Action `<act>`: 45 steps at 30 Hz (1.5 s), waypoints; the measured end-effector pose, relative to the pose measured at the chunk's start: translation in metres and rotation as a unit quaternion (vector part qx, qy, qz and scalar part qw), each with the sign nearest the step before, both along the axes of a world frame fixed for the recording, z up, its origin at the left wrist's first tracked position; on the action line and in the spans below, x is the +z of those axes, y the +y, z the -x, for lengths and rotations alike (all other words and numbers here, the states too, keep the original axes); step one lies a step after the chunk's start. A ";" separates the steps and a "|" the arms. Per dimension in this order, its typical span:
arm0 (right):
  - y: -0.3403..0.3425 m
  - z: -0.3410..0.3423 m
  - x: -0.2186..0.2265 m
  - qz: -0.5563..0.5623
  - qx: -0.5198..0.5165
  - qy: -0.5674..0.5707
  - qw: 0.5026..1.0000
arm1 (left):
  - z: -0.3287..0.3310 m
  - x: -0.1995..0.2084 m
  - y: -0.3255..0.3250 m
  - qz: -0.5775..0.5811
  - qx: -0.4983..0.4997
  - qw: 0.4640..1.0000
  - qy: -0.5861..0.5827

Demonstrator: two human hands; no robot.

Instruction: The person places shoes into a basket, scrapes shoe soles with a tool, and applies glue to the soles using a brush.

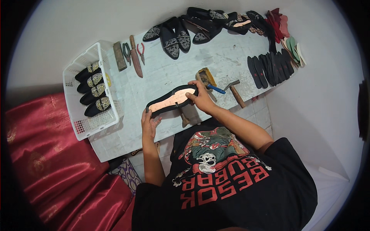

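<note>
A black shoe (165,103) is between my hands above the table, its pale orange insole board facing up and black material around the edge. My right hand (201,99) grips the wider end, thumb laid on the board. At the narrow end, my left hand (148,125) pinches the edge, its other fingers partly curled below. Just beyond my right hand sits a yellow-rimmed glue container (208,74) with a blue-handled brush (216,89). A hammer (238,96) lies to the right. Under the shoe, a tool with a flared end (185,121) is partly hidden.
At left, a white plastic basket (71,111) holds several decorated black shoes (94,90). Pliers (142,53), a sheath-like brown tool (135,59) and a block (120,56) lie beyond. Patterned shoes (169,40) line the back; black insoles (269,69) are at right.
</note>
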State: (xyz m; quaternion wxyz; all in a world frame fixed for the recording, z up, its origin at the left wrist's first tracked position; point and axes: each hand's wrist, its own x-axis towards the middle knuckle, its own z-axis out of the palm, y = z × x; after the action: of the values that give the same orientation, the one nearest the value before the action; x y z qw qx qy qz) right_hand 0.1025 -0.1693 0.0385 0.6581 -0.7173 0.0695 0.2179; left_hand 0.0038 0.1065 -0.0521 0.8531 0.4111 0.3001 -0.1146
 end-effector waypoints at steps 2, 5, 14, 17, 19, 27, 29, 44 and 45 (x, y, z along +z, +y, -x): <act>-0.002 0.002 -0.001 -0.015 0.003 0.006 1.000 | 0.004 0.001 0.003 -0.053 0.011 0.998 -0.006; -0.002 0.003 0.003 -0.035 0.001 0.000 0.999 | 0.004 -0.002 -0.001 -0.055 0.004 0.998 0.002; -0.030 0.013 -0.006 0.073 0.057 -0.077 0.993 | 0.026 -0.001 -0.047 -0.048 0.141 0.987 0.059; -0.072 0.032 0.040 0.007 0.067 -0.049 0.996 | 0.060 -0.013 -0.064 -0.144 0.153 0.974 0.080; -0.124 0.042 0.060 -0.008 0.101 -0.008 0.995 | 0.084 -0.013 -0.074 -0.165 0.117 0.977 0.069; -0.348 0.070 -0.038 0.167 -0.140 0.111 0.970 | 0.084 0.038 -0.173 -0.306 -0.123 0.936 -0.122; -0.398 0.047 -0.076 0.203 -0.149 0.075 0.965 | 0.068 0.051 -0.209 -0.325 -0.142 0.925 -0.135; -0.523 -0.056 -0.094 0.482 0.026 -0.039 0.875 | -0.003 0.088 -0.446 -0.287 -0.296 0.892 -0.184; -0.524 -0.058 -0.091 0.477 0.032 -0.033 0.878 | -0.014 0.097 -0.455 -0.274 -0.287 0.901 -0.177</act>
State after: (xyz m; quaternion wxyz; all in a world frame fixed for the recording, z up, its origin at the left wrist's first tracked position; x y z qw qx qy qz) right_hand 0.1603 -0.6931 -0.0521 0.2306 -0.9530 0.1204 0.1554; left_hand 0.0178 -0.3480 0.0447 0.6760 0.7104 0.0322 -0.1931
